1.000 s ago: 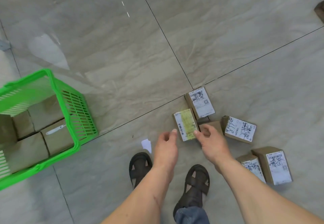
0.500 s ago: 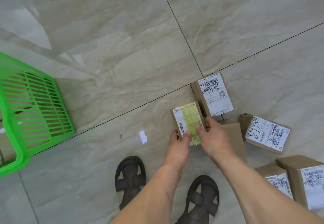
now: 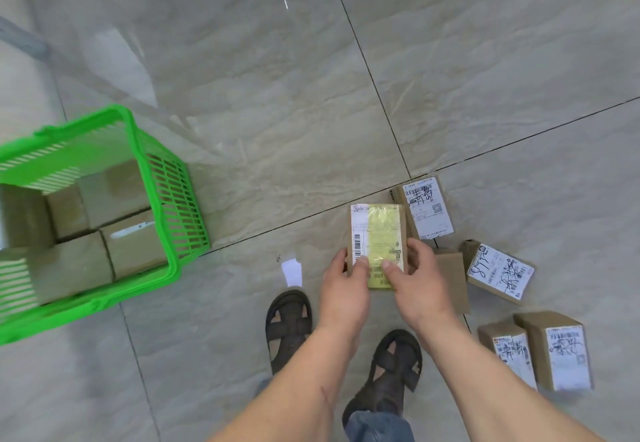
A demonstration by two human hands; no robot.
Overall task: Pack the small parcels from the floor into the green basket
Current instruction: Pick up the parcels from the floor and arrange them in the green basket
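Nearest the camera, the left hand (image 3: pixel 343 286) and the right hand (image 3: pixel 414 277) grip the near end of a small brown cardboard parcel with a yellow-green sticker and a white barcode label (image 3: pixel 377 237), thumbs on top and fingers curled around its sides. It sits at about one o'clock from the dark sandals (image 3: pixel 289 327). Five more small brown label-bearing parcels (image 3: pixel 498 272) lie scattered from one to four o'clock.

The green slatted plastic basket (image 3: pixel 176 206) stands at about nine o'clock, already holding several plain brown boxes (image 3: pixel 135 244).

To do this step well, I would keep the parcel level in both hands, swing it left over the basket's rim, and lower it flat onto the boxes rather than drop it.
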